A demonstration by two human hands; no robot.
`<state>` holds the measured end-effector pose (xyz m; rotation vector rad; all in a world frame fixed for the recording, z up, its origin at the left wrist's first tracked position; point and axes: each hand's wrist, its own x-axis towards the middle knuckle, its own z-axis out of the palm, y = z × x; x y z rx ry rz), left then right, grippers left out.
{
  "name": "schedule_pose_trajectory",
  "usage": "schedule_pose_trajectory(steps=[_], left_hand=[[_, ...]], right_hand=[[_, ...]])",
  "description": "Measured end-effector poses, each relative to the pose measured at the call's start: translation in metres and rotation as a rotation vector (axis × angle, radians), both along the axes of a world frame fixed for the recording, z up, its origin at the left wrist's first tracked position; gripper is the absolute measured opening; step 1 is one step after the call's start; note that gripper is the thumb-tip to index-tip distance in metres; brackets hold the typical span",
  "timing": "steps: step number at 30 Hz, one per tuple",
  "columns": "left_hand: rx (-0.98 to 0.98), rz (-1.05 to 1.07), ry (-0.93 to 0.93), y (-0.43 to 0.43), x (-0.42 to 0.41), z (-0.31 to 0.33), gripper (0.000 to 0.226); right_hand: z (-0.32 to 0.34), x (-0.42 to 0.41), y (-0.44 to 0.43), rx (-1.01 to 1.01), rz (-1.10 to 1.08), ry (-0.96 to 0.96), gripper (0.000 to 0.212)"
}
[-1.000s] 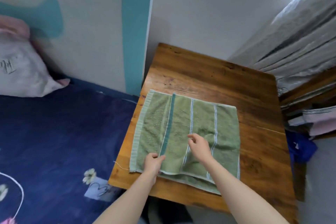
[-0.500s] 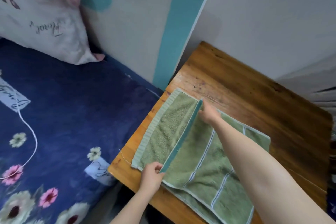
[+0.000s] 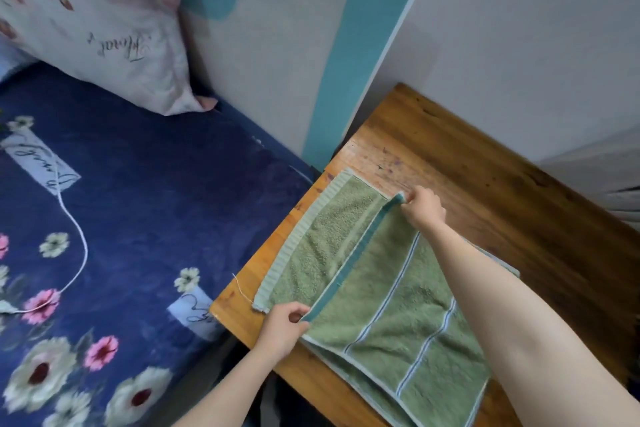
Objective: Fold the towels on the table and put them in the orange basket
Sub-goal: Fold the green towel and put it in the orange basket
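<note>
A green towel (image 3: 388,305) with thin white-blue stripes and a teal edge band lies partly folded on the wooden table (image 3: 502,191). My left hand (image 3: 282,326) pinches the near end of the teal edge, close to the table's front-left corner. At the far end of the same edge, my right hand (image 3: 424,206) pinches the towel and holds it slightly raised. The lower layer of the towel shows to the left of the lifted edge. No orange basket is in view.
A bed with a dark blue flowered sheet (image 3: 138,236) adjoins the table on the left, with a pale pillow (image 3: 93,28) at its head. A white cord (image 3: 78,239) lies on the sheet. A grey-and-teal wall panel (image 3: 332,62) stands behind the table.
My right hand moved from the towel's middle to the far end of the teal edge and lifted it. The camera view swung left toward the bed. My left hand kept its pinch.
</note>
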<state>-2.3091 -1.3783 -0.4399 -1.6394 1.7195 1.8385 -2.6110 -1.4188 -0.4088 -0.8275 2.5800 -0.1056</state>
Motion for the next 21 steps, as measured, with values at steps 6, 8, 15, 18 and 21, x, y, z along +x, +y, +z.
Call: schedule_pose_trajectory(steps=[6, 8, 15, 18, 21], left_hand=[[0.013, 0.023, 0.075, -0.006, 0.004, 0.017, 0.02], [0.022, 0.04, 0.108, -0.007, 0.011, 0.024, 0.02], [0.075, 0.133, 0.2, -0.021, 0.053, 0.039, 0.025], [0.033, 0.197, 0.167, -0.035, 0.065, 0.033, 0.027], [-0.045, 0.203, 0.094, -0.043, 0.068, 0.02, 0.03]], right_hand=[[0.034, -0.019, 0.006, -0.224, -0.122, -0.225, 0.028], [0.049, -0.022, 0.005, -0.262, -0.102, -0.367, 0.021], [0.074, -0.024, 0.007, -0.334, -0.14, -0.815, 0.012], [0.068, -0.012, 0.0, -0.344, -0.135, -0.781, 0.011], [0.051, 0.005, -0.013, -0.264, -0.045, -0.678, 0.014]])
